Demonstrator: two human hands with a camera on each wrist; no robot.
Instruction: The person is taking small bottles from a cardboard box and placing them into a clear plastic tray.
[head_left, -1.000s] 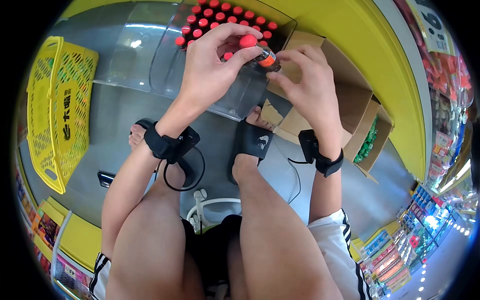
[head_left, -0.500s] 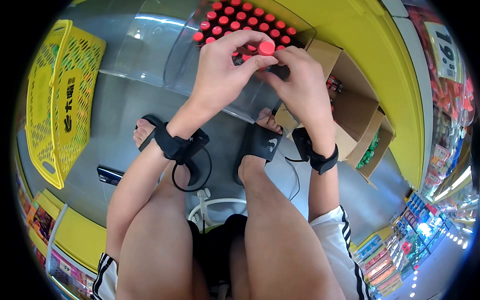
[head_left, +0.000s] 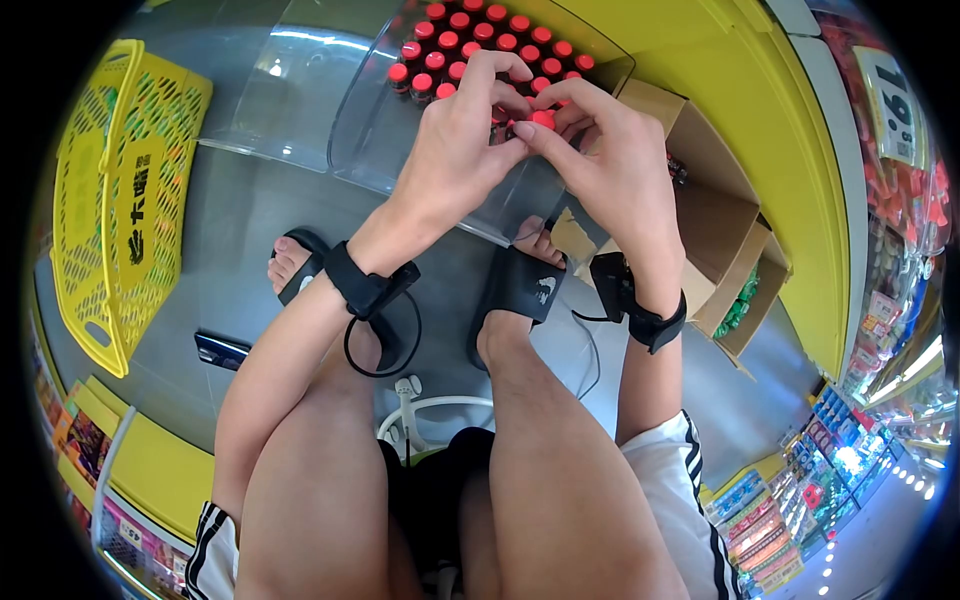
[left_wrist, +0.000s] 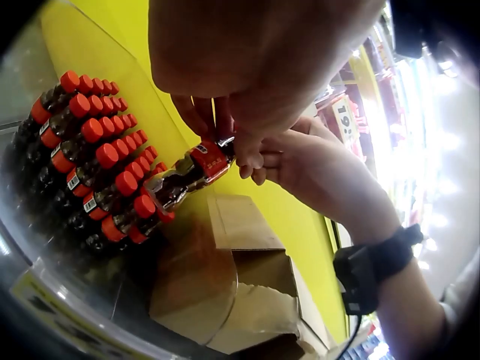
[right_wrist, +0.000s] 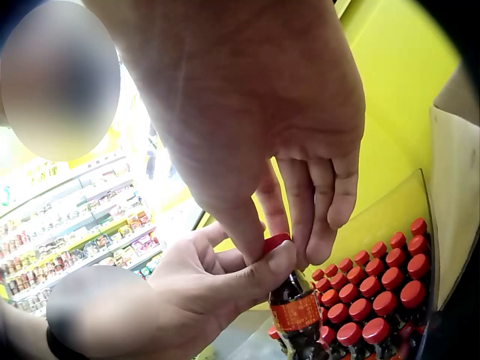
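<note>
Small bottle (right_wrist: 297, 313), dark contents, red cap (right_wrist: 276, 241), orange-red label, just below the joined grip. Left hand (head_left: 455, 150) and right hand (head_left: 625, 170) both clamped on its capped end, fingertips close together. Red-capped bottles (head_left: 475, 48) stand in rows beyond the grip, inside clear bin (head_left: 352, 130).

On your yellow shopping basket (head_left: 135, 215), you can make out black Chinese characters running sideways, 大 among them. The white price sign (head_left: 890, 105) at your far right shows you a large "19", with smaller digits after it too unclear to read. Your bottle (right_wrist: 298, 319) has an orange-red label, its fine print illegible.
</note>
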